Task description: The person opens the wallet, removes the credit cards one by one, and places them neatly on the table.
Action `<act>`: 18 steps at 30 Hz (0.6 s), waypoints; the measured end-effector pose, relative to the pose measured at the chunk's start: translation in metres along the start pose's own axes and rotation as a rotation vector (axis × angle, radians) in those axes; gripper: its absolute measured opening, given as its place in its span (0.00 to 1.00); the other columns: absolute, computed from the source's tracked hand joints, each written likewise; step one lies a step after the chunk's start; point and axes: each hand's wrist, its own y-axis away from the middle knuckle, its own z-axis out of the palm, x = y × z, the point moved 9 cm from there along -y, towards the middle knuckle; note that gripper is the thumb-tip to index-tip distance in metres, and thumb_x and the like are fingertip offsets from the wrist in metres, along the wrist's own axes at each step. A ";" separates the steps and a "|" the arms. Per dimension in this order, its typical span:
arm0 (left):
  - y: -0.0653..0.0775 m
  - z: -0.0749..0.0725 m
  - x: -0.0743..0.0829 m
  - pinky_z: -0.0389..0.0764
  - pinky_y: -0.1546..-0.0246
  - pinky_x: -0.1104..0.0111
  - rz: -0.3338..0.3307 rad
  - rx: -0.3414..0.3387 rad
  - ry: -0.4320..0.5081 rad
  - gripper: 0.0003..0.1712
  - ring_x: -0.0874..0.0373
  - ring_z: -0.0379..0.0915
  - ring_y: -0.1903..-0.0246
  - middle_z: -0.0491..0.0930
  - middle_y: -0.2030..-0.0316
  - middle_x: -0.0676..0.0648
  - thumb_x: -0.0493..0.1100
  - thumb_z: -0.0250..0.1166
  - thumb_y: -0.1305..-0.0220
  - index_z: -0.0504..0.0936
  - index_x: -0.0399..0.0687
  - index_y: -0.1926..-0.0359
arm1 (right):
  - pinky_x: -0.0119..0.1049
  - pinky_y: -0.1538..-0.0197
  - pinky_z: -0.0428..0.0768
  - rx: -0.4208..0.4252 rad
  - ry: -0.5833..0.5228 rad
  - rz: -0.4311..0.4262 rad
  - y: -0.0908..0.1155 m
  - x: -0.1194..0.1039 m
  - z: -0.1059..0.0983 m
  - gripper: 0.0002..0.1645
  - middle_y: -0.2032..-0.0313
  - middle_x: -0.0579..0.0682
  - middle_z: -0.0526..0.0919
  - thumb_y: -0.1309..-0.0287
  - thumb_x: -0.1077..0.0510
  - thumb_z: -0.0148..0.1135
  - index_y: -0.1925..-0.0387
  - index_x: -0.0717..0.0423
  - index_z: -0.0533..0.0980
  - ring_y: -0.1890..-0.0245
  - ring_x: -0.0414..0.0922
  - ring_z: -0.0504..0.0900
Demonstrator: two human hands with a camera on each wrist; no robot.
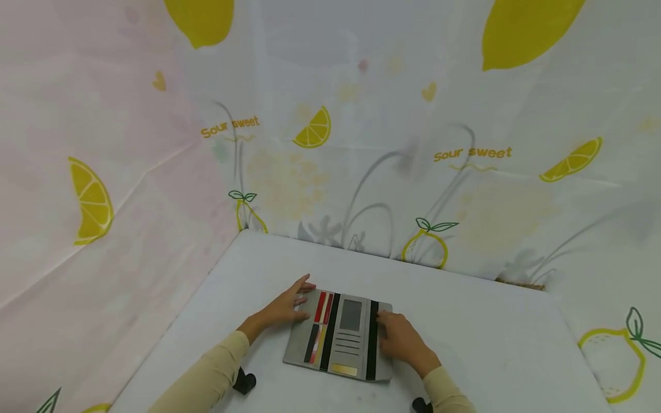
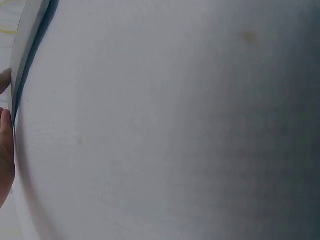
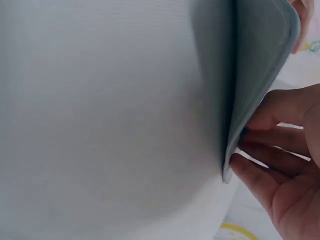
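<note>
A grey car visor organizer [image 1: 351, 335] lies face up on the white table, with black bands, a clear window, slots and cards on its left part. My left hand [image 1: 283, 307] is at its upper left edge, fingers extended and spread, thumb lying over the edge. The left wrist view catches only fingers [image 2: 6, 135] beside the organizer's raised side [image 2: 27, 45]. At the right edge, my right hand [image 1: 405, 338] pinches the organizer with curled fingers. Up close in the right wrist view, thumb and fingertips of the right hand [image 3: 285, 155] meet at the organizer's edge [image 3: 260, 75].
The white table [image 1: 465, 327] meets a lemon-printed backdrop [image 1: 372, 183] behind and at the sides. Black wrist mounts show below the left sleeve [image 1: 209, 370] and right sleeve [image 1: 446, 393]. Brown material shows at the table's back edge [image 1: 521, 284].
</note>
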 end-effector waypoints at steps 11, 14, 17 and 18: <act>0.003 0.001 0.001 0.66 0.33 0.55 0.038 -0.024 -0.011 0.65 0.40 0.51 0.30 0.52 0.28 0.36 0.28 0.72 0.47 0.34 0.45 0.23 | 0.48 0.59 0.85 -0.027 -0.125 -0.018 -0.045 -0.029 -0.012 0.16 0.59 0.61 0.83 0.43 0.66 0.63 0.53 0.71 0.79 0.61 0.54 0.83; 0.006 0.001 0.000 0.65 0.33 0.56 0.029 -0.027 -0.005 0.68 0.41 0.50 0.29 0.51 0.27 0.37 0.29 0.75 0.51 0.34 0.46 0.23 | 0.46 0.62 0.85 -0.063 -0.214 -0.021 -0.060 -0.037 -0.009 0.16 0.59 0.62 0.83 0.42 0.66 0.62 0.53 0.71 0.79 0.62 0.54 0.84; 0.009 0.002 0.002 0.63 0.32 0.57 0.038 -0.028 -0.002 0.70 0.42 0.49 0.28 0.50 0.27 0.37 0.30 0.76 0.52 0.33 0.46 0.23 | 0.44 0.62 0.85 -0.087 -0.281 -0.020 -0.073 -0.043 -0.006 0.14 0.60 0.60 0.84 0.41 0.65 0.62 0.55 0.69 0.80 0.61 0.53 0.84; 0.010 0.003 0.003 0.63 0.32 0.57 0.040 -0.031 -0.004 0.70 0.43 0.48 0.28 0.50 0.27 0.37 0.31 0.76 0.52 0.33 0.47 0.23 | 0.44 0.62 0.85 -0.100 -0.311 -0.016 -0.077 -0.045 -0.004 0.14 0.61 0.58 0.84 0.41 0.65 0.61 0.55 0.69 0.80 0.62 0.52 0.84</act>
